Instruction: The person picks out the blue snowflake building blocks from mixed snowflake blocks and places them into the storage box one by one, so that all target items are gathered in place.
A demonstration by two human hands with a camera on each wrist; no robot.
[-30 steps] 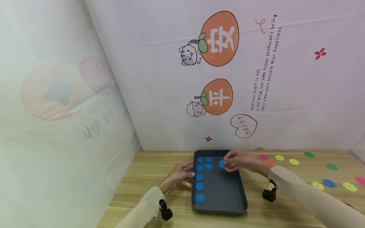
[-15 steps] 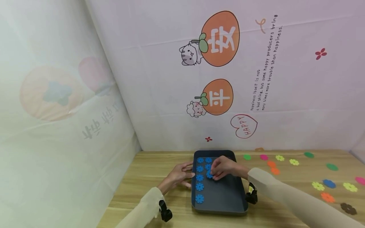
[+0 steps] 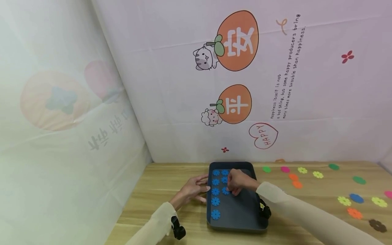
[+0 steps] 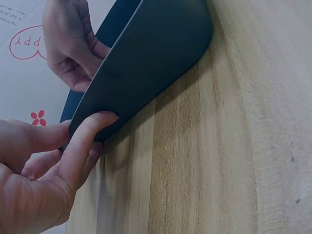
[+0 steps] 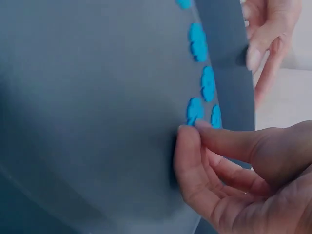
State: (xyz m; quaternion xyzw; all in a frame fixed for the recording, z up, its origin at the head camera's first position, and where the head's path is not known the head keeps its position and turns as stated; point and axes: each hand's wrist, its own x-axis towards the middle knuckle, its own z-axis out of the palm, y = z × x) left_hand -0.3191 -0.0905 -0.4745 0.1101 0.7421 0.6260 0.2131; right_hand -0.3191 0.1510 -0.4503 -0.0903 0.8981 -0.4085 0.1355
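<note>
A dark grey baking tray (image 3: 242, 216) lies on the wooden table. Inside, blue flower-shaped discs (image 3: 215, 201) form a column along its left wall, with a second, shorter column beside it. My left hand (image 3: 191, 189) grips the tray's left wall; in the left wrist view the thumb is at the rim and the fingers press the outer side (image 4: 141, 58). Reaching over the right wall, my right hand (image 3: 239, 181) has thumb and index finger pinched at the edge of a blue disc (image 5: 195, 109) on the tray floor. Its fingers partly cover the second column.
Loose flower discs in other colours lie right of the tray: green (image 3: 266, 169), pink (image 3: 285, 169), yellow (image 3: 317, 174), orange (image 3: 354, 213) and brown (image 3: 377, 225). One blue disc (image 3: 356, 198) is among them. A printed cloth (image 3: 183, 136) hangs behind the table.
My right hand has carried a blue disc from the tray's upper right to the second column and lowered it below the two there. My left hand has stayed at the tray wall.
</note>
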